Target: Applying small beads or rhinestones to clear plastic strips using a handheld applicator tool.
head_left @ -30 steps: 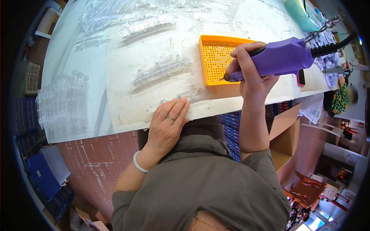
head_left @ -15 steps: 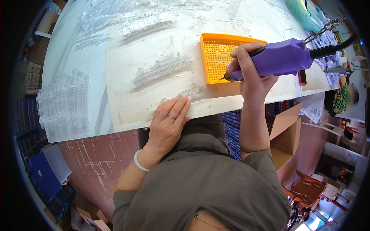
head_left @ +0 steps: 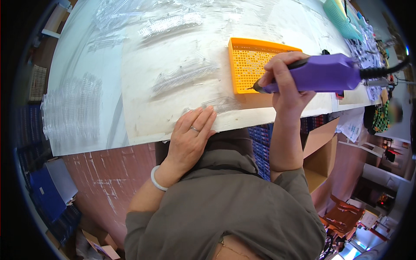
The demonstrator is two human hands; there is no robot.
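The left hand [head_left: 188, 141] lies flat near the worktop [head_left: 149, 125] edge, fingers [head_left: 203, 118] released beside clear plastic [head_left: 223, 104]; across open room, the right hand [head_left: 288, 86] grasps a purple tool [head_left: 327, 73].

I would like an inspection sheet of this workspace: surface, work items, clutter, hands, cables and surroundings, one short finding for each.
Surface: pale tabletop, scuffed and smudged.
Work items: purple tool, its tip seen against the orange basket; clear plastic pieces in groups.
Clutter: teal basket among assorted items at upper right.
Left hand: laid flat near the tabletop's edge; anything beneath is hidden.
Right hand: grips the purple tool.
Cables: black cord leaves the tool's rear.
Surroundings: open cardboard box and brown chair at right.
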